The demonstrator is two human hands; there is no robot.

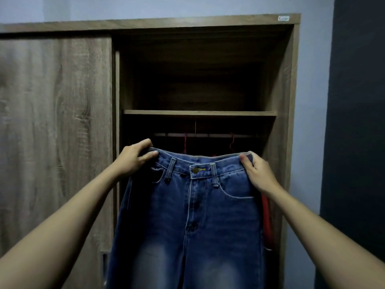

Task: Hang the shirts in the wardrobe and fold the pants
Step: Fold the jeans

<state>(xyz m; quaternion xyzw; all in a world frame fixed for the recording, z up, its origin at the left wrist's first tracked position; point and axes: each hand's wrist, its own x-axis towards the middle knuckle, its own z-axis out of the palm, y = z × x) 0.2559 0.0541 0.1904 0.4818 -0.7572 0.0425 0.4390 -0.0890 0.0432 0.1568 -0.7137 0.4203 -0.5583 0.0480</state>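
From the head view, the left hand (134, 158) and right hand (257, 174) each pinch a waistband corner of the jeans (187, 215), stretching them flat before the open wardrobe (288, 101). Legs hang straight, likely ready for folding; red hangers (231, 142) sit on the rail behind the jeans.

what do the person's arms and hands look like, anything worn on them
Both arms are bare as far as the picture shows, with no sleeves in view. The left hand and right hand wear no gloves, and no watch, bracelet or ring shows.
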